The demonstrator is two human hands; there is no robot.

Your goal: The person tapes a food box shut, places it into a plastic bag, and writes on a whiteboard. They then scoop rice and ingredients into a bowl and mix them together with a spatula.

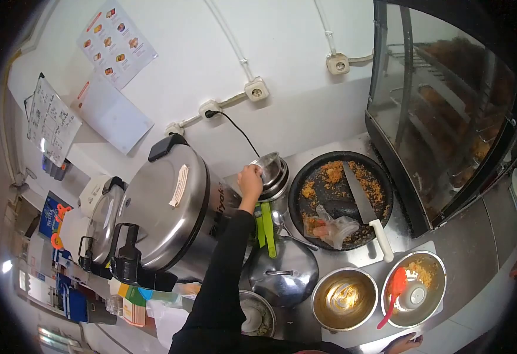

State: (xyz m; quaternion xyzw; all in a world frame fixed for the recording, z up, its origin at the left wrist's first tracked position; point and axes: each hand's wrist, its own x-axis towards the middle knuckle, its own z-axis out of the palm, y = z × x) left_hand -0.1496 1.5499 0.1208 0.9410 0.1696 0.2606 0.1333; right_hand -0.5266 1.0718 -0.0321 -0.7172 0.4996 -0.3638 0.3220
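My left hand [250, 182] reaches to the wall side of the counter, its fingers closed on the rim of a small metal bowl [268, 160]. That bowl tops a stack of metal bowls [277, 177]. Just below the hand, bright green handles [266, 230] stick out over a domed metal lid [283, 271]. My right hand [404, 343] shows only partly at the bottom edge, fingers loosely apart with nothing in them. Near it sits a metal ring-shaped pan [440, 295] with orange crumbs and a red spatula [395, 288]. Beside that is a metal bowl [319, 301] with yellowish residue.
A large rice cooker [170, 206] stands close on the left. Right of the bowls, a black round tray [294, 206] holds crumbs, a plastic bag [338, 229] and a knife [358, 192] whose white handle overhangs the rim. A glass display case [388, 88] borders the right side.
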